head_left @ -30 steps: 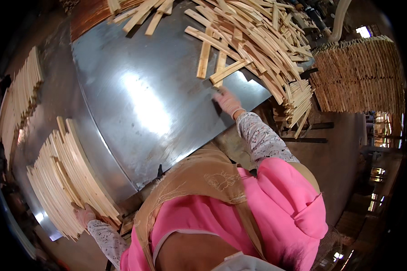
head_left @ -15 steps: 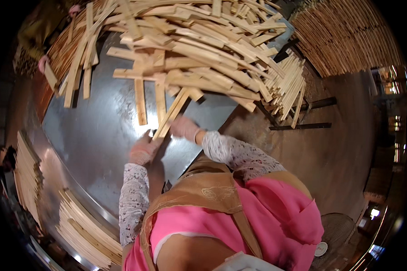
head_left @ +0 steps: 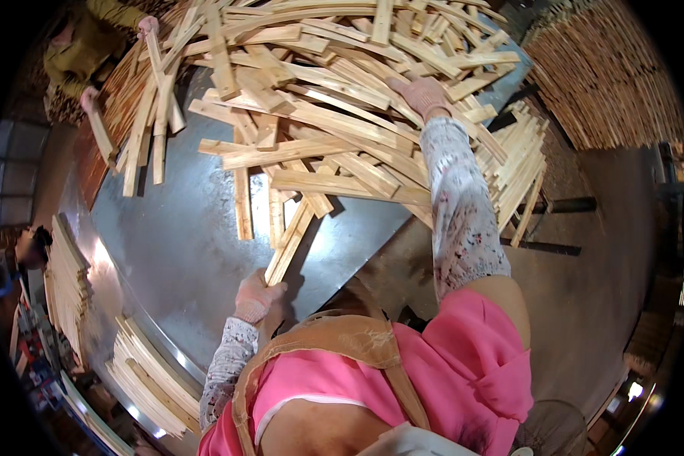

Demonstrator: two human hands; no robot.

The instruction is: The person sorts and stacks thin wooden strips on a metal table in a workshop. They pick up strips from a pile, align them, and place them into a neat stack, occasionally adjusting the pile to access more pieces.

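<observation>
My left hand [head_left: 257, 296], in a pale pink glove, is closed round the near end of a narrow wooden slat [head_left: 290, 245]. A lengthwise line suggests more than one piece there. The slat's far end meets the heap of wooden slats [head_left: 342, 140] on the metal tabletop [head_left: 159, 251]. My right hand [head_left: 424, 97], gloved alike, reaches far across to the right part of the heap. Its fingers are stretched out over the slats, touching or just above them; some fingertips are hard to make out.
A co-worker's gloved hands [head_left: 149, 29] hold slats at the far left. Stacked slats [head_left: 156, 380] stand at the near left, with another stack [head_left: 68, 281] beyond. Slats rest on a metal rack [head_left: 520, 171] at right, before a tall wood stack [head_left: 600, 76].
My right hand has left the slat near my left hand and stretched far forward and right onto the heap. My left hand has drawn nearer to me, keeping its slat.
</observation>
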